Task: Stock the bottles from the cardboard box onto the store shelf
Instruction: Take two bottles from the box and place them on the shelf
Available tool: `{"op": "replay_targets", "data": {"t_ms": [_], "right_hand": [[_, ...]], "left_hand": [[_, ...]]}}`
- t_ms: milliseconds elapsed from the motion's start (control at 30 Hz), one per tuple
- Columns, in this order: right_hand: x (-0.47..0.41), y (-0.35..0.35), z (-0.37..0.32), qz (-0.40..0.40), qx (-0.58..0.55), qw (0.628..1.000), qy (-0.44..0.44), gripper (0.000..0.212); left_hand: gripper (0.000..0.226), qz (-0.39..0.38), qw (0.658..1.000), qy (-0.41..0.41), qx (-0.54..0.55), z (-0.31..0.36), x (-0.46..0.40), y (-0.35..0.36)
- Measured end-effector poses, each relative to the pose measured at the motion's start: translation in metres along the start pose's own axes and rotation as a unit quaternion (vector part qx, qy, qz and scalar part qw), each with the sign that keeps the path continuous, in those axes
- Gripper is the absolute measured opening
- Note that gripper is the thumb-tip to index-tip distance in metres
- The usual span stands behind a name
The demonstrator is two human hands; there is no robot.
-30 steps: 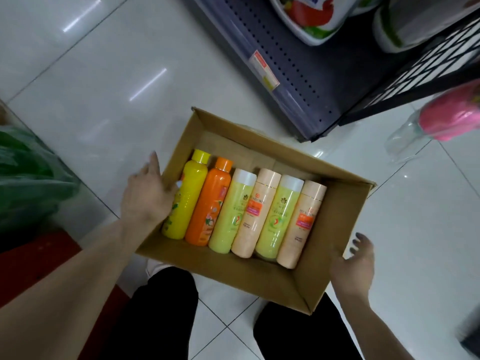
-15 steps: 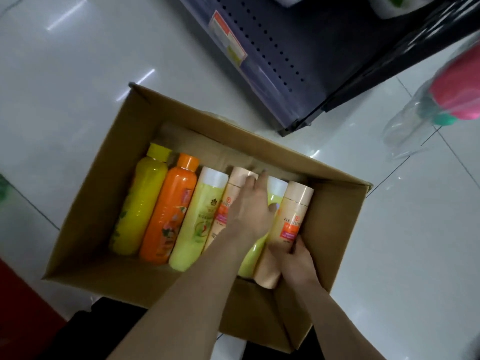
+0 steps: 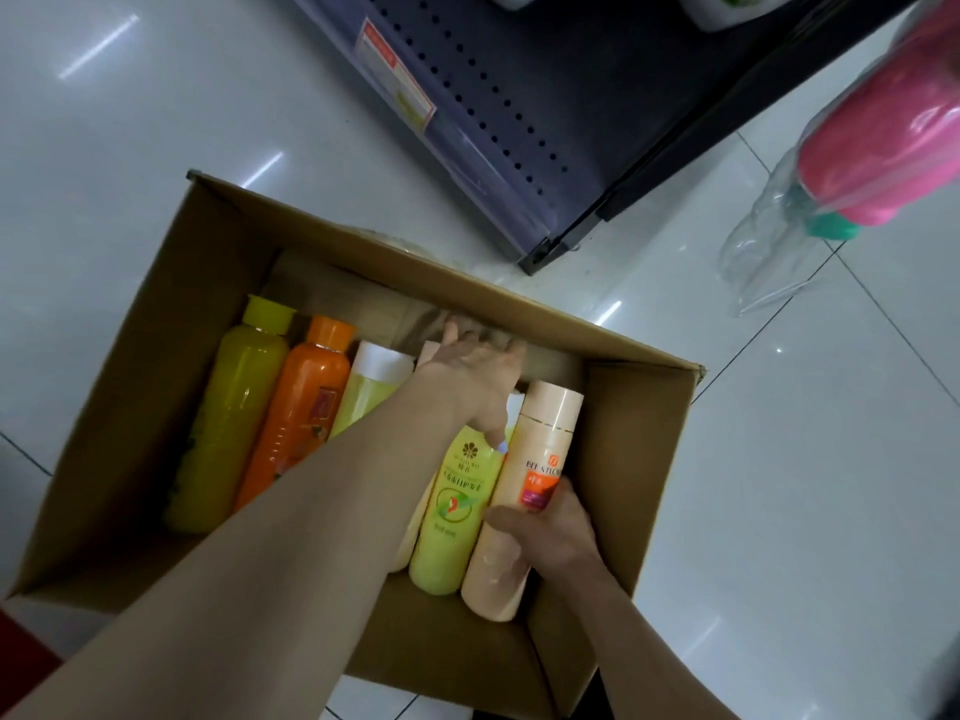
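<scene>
An open cardboard box [image 3: 641, 459] stands on the floor and holds several bottles lying side by side. From the left these are a yellow bottle [image 3: 228, 423], an orange bottle [image 3: 304, 407] and a light green bottle with a white cap [image 3: 371, 384]. My forearm hides most of a peach bottle. To its right lie a second light green bottle [image 3: 457, 511] and a peach bottle [image 3: 545, 439]. My left hand [image 3: 475, 379] closes over the cap end of the second light green bottle, thumb on its body. My right hand [image 3: 553, 535] grips the lower half of the rightmost peach bottle.
The dark perforated store shelf [image 3: 519, 106] with a price tag [image 3: 397, 75] runs just beyond the box, its corner close to the box's far rim. A pink item in clear plastic [image 3: 883, 137] hangs at the upper right. White tiled floor surrounds the box; a red mat [image 3: 21, 662] is at bottom left.
Both hands left the box's outer sides and went inside it. The left slid toward the bottle caps, and the right took hold of the rightmost peach bottle. The view moved closer.
</scene>
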State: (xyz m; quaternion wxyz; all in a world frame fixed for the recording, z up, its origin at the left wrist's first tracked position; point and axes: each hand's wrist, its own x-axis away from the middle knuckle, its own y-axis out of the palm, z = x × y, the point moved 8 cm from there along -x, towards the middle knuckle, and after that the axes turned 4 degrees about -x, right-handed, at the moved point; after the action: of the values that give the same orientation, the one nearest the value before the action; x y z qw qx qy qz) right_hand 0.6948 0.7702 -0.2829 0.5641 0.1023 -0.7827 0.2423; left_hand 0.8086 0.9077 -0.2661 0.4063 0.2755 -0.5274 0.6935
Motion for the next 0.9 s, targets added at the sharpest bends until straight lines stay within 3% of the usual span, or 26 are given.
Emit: {"op": "replay_targets", "data": {"t_ms": [167,300,500,900], "right_hand": [[0.001,-0.001,-0.001,0.021,-0.016,1.000,-0.014,0.057],[0.007,0.001,-0.003,0.024,0.000,0.999,-0.022,0.054],[0.050,-0.003,-0.022,0.020,0.014,0.999,-0.032,0.060],[0.256,-0.036,-0.153,0.035,-0.060,0.985,-0.157,0.057]], "left_hand": [[0.059,-0.057,0.998,0.006,-0.031,-0.001,0.001,0.003],[0.071,-0.026,0.998,0.038,-0.037,0.000,0.021,-0.008],[0.081,-0.010,0.995,0.027,0.100,-0.010,0.082,-0.021],[0.067,0.103,0.985,0.023,0.137,-0.016,0.285,-0.207]]}}
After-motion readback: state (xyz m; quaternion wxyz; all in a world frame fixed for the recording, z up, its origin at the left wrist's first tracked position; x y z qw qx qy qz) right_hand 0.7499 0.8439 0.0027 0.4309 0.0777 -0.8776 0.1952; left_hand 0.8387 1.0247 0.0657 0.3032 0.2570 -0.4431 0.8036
